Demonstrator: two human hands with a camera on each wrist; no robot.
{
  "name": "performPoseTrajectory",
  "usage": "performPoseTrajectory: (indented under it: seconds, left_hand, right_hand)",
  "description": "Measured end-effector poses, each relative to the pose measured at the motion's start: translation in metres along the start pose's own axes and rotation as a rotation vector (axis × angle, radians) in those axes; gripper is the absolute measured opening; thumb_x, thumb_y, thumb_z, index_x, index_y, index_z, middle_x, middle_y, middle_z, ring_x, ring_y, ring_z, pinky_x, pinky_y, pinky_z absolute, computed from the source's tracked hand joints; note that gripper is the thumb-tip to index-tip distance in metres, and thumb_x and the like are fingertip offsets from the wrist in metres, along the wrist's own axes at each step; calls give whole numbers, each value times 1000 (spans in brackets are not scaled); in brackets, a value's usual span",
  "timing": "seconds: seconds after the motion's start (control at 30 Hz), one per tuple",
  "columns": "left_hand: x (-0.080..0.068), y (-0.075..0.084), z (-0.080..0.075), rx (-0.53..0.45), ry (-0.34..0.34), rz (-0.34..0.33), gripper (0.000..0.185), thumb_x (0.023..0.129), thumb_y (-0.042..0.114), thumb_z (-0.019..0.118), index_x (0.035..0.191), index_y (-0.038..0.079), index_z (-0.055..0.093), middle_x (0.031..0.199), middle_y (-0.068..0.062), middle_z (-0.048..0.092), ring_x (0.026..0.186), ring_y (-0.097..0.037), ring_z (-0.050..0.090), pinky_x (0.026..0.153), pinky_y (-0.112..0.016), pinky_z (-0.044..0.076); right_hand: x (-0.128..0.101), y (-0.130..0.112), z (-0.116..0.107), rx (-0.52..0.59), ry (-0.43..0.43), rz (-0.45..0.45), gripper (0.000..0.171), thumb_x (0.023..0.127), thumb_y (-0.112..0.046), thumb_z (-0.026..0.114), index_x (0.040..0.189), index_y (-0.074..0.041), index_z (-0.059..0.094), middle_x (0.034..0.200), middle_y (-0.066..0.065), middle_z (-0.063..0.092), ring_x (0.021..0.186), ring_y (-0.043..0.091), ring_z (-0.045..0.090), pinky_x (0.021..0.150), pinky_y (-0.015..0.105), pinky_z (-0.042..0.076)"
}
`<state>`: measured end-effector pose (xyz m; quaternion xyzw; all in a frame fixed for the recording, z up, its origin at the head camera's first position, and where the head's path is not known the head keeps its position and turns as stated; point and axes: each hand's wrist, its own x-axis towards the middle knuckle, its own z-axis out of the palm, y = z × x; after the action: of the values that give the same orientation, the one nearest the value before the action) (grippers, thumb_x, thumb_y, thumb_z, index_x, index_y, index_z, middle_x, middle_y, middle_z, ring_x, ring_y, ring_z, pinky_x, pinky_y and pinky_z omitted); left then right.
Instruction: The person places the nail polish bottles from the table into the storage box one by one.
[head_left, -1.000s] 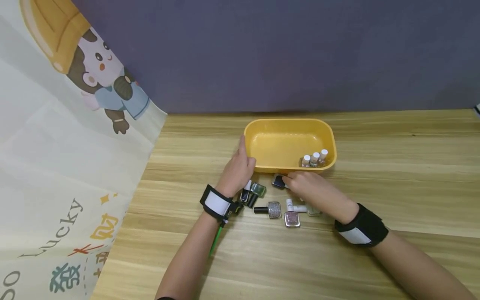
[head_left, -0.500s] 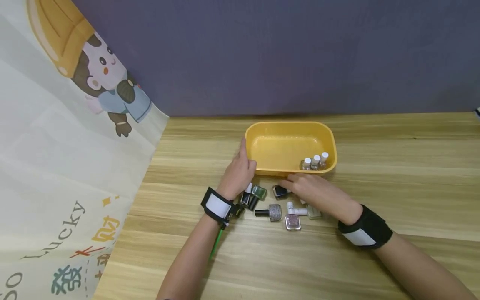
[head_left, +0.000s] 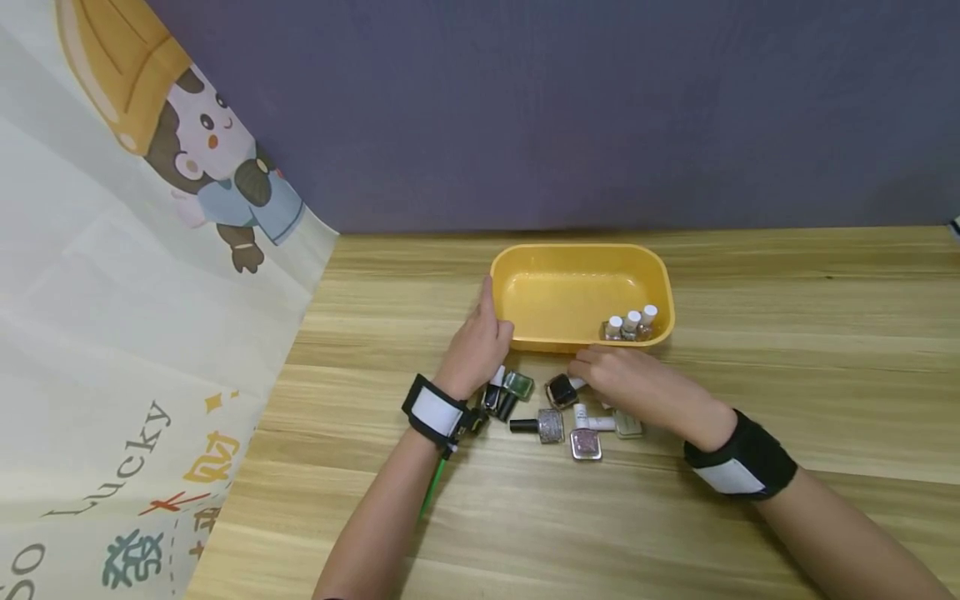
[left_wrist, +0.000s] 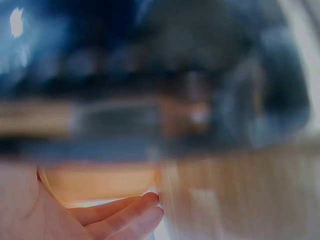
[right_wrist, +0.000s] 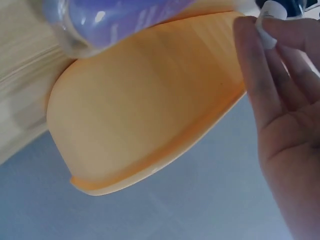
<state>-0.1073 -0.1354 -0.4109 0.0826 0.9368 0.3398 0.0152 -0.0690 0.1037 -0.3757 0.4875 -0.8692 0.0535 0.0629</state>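
In the head view, my left hand (head_left: 474, 343) rests against the front-left corner of a yellow plastic bin (head_left: 570, 293). Its index finger lies straight along the bin's left side. My right hand (head_left: 628, 373), just in front of the bin, pinches the white cap of a dark nail polish bottle (head_left: 562, 390). That white cap (right_wrist: 273, 11) shows between thumb and fingers in the right wrist view. A few white-capped bottles (head_left: 632, 323) stand in the bin's front-right corner. A large blurred dark shape fills most of the left wrist view.
By the left wrist lie a green bottle (head_left: 518, 384) and a dark bottle (head_left: 491, 395). Further right are a silver glitter bottle (head_left: 550, 426), a pink glitter bottle (head_left: 585, 444) and a pale bottle (head_left: 627, 424). A dark wall (head_left: 600, 117) stands behind the bin.
My right hand has shifted slightly right and toward me, turning the dark bottle so more of its body and white cap show. My left hand stays at the bin; the view has tilted slightly.
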Motion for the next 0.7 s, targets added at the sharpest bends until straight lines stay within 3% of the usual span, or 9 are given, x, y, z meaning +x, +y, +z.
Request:
performPoseTrajectory:
  seconds: [0.2,0.4,0.53,0.7]
  left_hand:
    - [0,1,0,3,-3,0,76,100,25,36,159,12,-11,82,-9,53,49,-15,40,49,-31,42]
    - [-1,1,-1,-3,-1,-3,77,100,24,36,159,12,-11,87,-10,56,51,-17,43,50,-31,42]
    - [-1,1,-1,-4,-3,-2,77,100,25,36,159,12,-11,88,-11,58,52,-17,45,50,-31,43]
    - [0,1,-1,1,1,2,77,100,24,37,159,11,-10,108,-18,62,54,-18,47,52,-30,43]
  right_hand:
    - [1,1,-8,64,46,-38,22,76,8,74,93,-6,74,90,1,67,85,13,63,73,24,56]
    - [1,4,-11,148,55,-62,17,79,3,77,93,-7,76,94,1,70,87,13,65,76,24,57]
    - [1,6,-11,185,58,-113,25,76,8,76,94,-9,77,97,0,70,91,13,64,78,26,57]
    - [1,7,-13,196,83,-153,28,74,10,75,95,-9,77,100,0,70,94,13,63,80,26,56]
